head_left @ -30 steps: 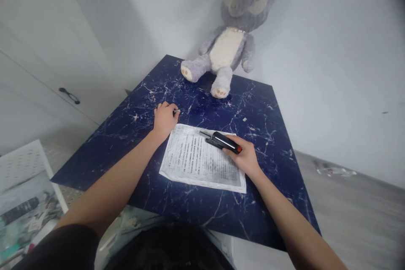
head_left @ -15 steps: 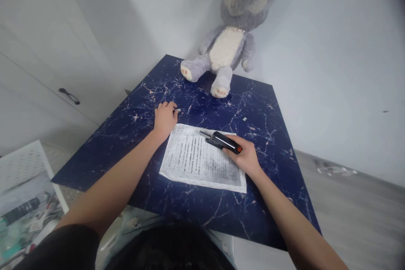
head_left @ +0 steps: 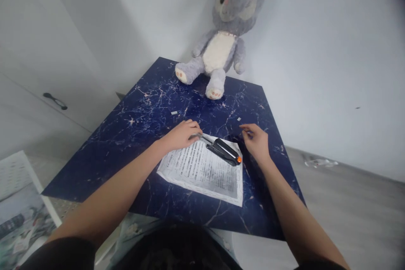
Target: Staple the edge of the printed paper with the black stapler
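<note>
A black stapler (head_left: 224,151) with an orange rear tip lies on a printed sheet of paper (head_left: 202,172) on the dark blue marbled table (head_left: 142,114). Its metal rail sticks out toward the left. My left hand (head_left: 182,134) rests at the sheet's far edge, fingers curled and pinched on the end of that rail. My right hand (head_left: 257,141) hovers just right of the stapler, off it, fingers loosely apart and holding nothing. A small strip of staples (head_left: 174,112) lies loose on the table beyond my left hand.
A grey plush rabbit (head_left: 221,46) sits at the table's far edge against the white wall. A tiny white scrap (head_left: 238,119) lies near my right hand. A white cabinet with a black handle (head_left: 55,101) stands left; printed sheets (head_left: 19,215) lie on the floor.
My left hand let go of the staple strip and moved right to the stapler's rail. My right hand released the stapler and lifted away to the right. The view shifted slightly.
</note>
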Motion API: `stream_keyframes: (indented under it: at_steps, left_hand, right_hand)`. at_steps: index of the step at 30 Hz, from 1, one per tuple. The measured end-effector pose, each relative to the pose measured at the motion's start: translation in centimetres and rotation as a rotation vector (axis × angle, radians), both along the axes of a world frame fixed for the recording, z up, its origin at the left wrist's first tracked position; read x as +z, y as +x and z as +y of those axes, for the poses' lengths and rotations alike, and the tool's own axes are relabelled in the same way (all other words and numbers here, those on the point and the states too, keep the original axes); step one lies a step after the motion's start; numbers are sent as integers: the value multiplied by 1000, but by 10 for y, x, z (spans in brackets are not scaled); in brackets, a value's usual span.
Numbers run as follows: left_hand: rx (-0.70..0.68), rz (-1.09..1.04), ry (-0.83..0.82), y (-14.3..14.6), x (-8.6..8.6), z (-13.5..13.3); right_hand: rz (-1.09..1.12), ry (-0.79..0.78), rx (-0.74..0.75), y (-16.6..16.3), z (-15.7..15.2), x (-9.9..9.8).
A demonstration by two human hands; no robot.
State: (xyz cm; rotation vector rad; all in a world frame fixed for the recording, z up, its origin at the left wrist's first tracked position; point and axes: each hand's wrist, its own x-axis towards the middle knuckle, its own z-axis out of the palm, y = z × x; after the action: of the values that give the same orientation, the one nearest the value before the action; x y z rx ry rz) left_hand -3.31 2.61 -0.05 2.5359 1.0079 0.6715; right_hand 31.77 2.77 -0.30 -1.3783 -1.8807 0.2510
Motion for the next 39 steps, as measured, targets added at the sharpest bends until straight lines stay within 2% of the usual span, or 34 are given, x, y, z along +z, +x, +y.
stream_keyframes:
  at_steps: [3, 5, 8, 12, 16, 18, 20, 23, 26, 29, 32, 37, 39]
  left_hand:
    - [-15, 98, 7, 0, 3, -6]
    - [0, 146, 11, -1, 6, -10]
    - [49, 169, 34, 1, 9, -13]
    - [137, 43, 65, 4, 9, -12]
    - [106, -175, 104, 7, 10, -11]
    - [81, -292, 109, 9, 10, -12]
    - [69, -423, 72, 13, 11, -16]
    - [62, -620, -61, 19, 14, -22]
    - [56, -734, -166, 23, 16, -27]
    - [106, -744, -117, 24, 15, -26]
    - [149, -692, -8, 22, 12, -23]
    - [43, -532, 110, 16, 11, -17]
    - [-13, -393, 112, 11, 14, -16]
  right_hand:
    - [-217, 46, 36, 8, 29, -2]
    - [-284, 16, 74, 9, 48, -3]
    - [-305, -52, 145, 8, 68, -5]
    - [-258, -54, 66, 11, 74, -9]
    - [-165, -24, -37, 9, 57, -2]
    - [-56, 11, -87, -3, 40, 12]
    - [193, 34, -111, -27, 17, 32]
    - [376, -97, 61, -74, -16, 59]
    - [485, -209, 163, -115, -35, 72]
    - [528, -244, 210, -136, -36, 71]
    - [536, -256, 232, -140, -31, 64]
    - [490, -277, 277, -134, -36, 64]
    - [395, -205, 267, -126, -45, 69]
